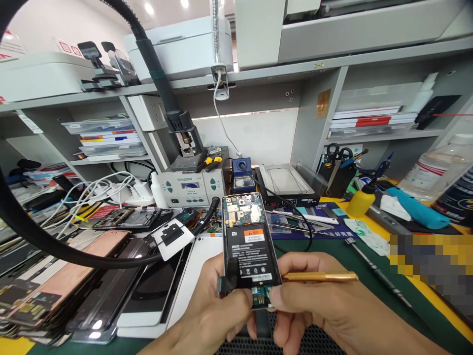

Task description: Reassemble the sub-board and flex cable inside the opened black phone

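Observation:
An opened smartphone (249, 256) is held upright in front of me, its back cover off. A black battery (251, 254) with an orange-and-white label fills its middle, with a circuit board (240, 214) above. A small green board (261, 296) lies along the lower end, and a dark flex cable (231, 276) sticks out at the left. My left hand (221, 305) grips the phone's lower left, thumb pressed on the bottom edge. My right hand (314, 291) is closed round a slim gold-coloured tool (321, 277), its thumb at the phone's lower right corner. The tool's tip is hidden.
Phone parts and screens (144, 296) are spread on the left. Behind stand a soldering station (188, 187) and a blue iron holder (242, 172). Tweezers (291, 224), a yellow bottle (360, 201) and a dark rod (380, 276) lie right. A black ring (84, 257) arches across the left.

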`<action>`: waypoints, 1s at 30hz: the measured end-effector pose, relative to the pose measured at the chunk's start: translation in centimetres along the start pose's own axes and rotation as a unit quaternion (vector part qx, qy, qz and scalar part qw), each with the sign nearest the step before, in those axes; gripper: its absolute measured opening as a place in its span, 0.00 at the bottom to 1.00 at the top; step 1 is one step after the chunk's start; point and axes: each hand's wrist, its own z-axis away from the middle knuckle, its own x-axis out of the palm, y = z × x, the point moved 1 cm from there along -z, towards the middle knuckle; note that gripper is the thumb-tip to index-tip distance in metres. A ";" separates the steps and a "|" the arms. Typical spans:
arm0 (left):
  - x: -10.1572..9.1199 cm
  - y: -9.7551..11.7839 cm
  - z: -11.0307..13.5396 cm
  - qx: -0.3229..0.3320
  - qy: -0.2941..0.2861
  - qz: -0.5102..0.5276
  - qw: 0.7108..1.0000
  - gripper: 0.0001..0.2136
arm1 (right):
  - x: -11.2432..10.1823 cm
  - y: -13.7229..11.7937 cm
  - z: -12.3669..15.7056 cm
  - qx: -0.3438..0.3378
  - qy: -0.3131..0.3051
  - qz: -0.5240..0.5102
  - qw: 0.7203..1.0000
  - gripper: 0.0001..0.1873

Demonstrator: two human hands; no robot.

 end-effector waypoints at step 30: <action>0.3 -0.5 -0.5 0.001 -0.033 0.066 0.997 0.03 | -0.3 0.6 -0.3 -0.084 0.060 0.061 0.993 0.10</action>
